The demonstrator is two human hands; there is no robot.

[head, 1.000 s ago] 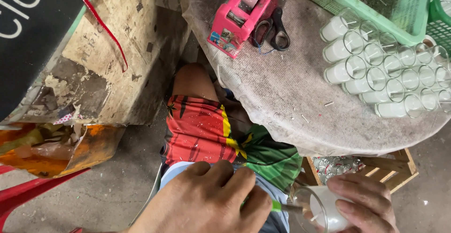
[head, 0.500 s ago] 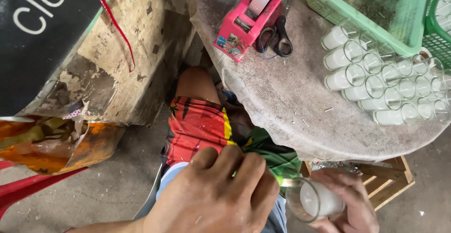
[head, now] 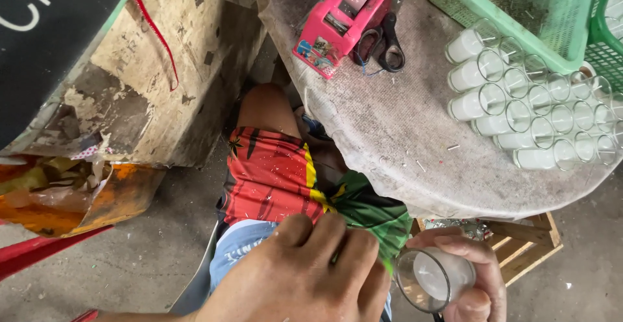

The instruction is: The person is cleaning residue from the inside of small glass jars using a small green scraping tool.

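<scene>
1. The right hand sits at the bottom right of the view, its fingers curled around a small glass candle filled with white wax, the open mouth tilted toward the camera.
2. The left hand lies low in the middle, back upward, fingers bent down against the lap; whether they grip anything underneath cannot be told.
3. Under that hand are red, yellow and green patterned shorts, with a bare knee rising toward the bench.
4. The held candle is below the bench edge, just beside the left hand and above a wooden crate on the floor.
5. On the round, cloth-covered bench, many similar glass candles stand packed together in rows at the right.
6. A pink tape dispenser lies near the bench's far edge, with black scissors just beside it.
7. A green plastic basket sits behind the candle rows.
8. At left, a worn cardboard box leans over crumpled orange wrapping.
</scene>
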